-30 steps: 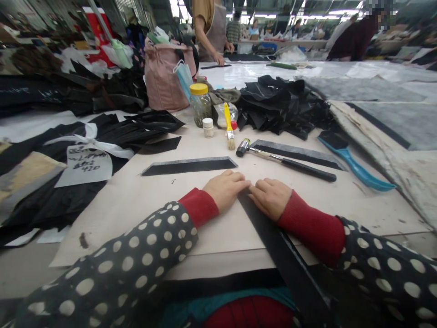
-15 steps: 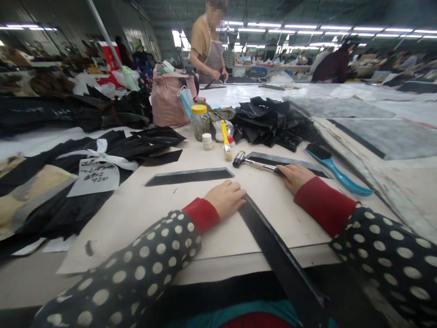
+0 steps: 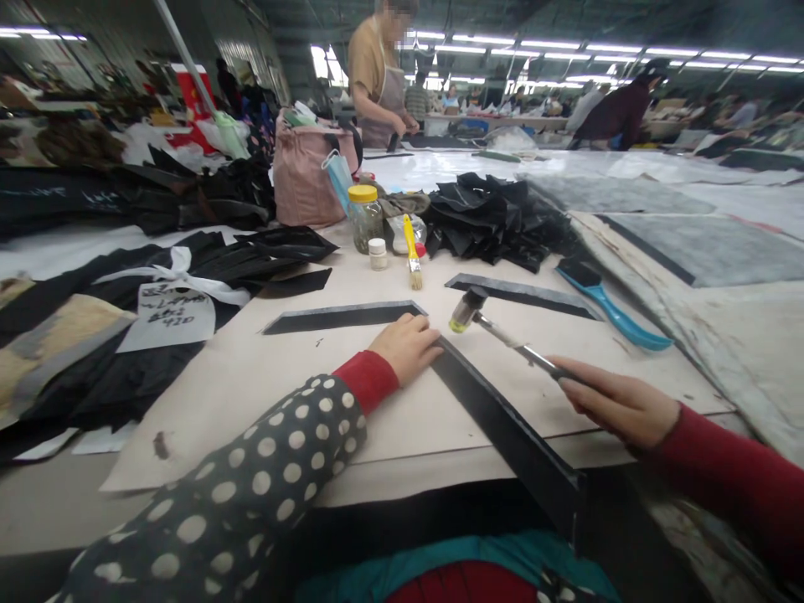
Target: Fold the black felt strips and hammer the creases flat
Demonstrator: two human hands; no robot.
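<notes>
My left hand (image 3: 407, 342) presses on the far end of a long black strip (image 3: 502, 410), its fingers closed at the edge there. The strip runs down across the board toward me and hangs past its near edge. Gripped by its handle, a small double-faced hammer (image 3: 502, 337) is in my right hand (image 3: 619, 400), its dark and yellowish head raised over the board. Just beyond my left hand lies a short black strip with a grey edge (image 3: 342, 316). A similar short strip (image 3: 524, 295) lies behind the hammer head.
A yellow paintbrush (image 3: 412, 251), a yellow-lidded jar (image 3: 365, 219) and a small white bottle (image 3: 378, 254) stand at the back. A blue-handled brush (image 3: 619, 310) lies right. Black pieces (image 3: 496, 218) are piled behind; a tied bundle (image 3: 182, 310) lies left. A person (image 3: 380, 79) works across the table.
My right hand has picked the hammer up off the board and swung it nearer, to the right, with the head raised. My left hand stays at the strip's end.
</notes>
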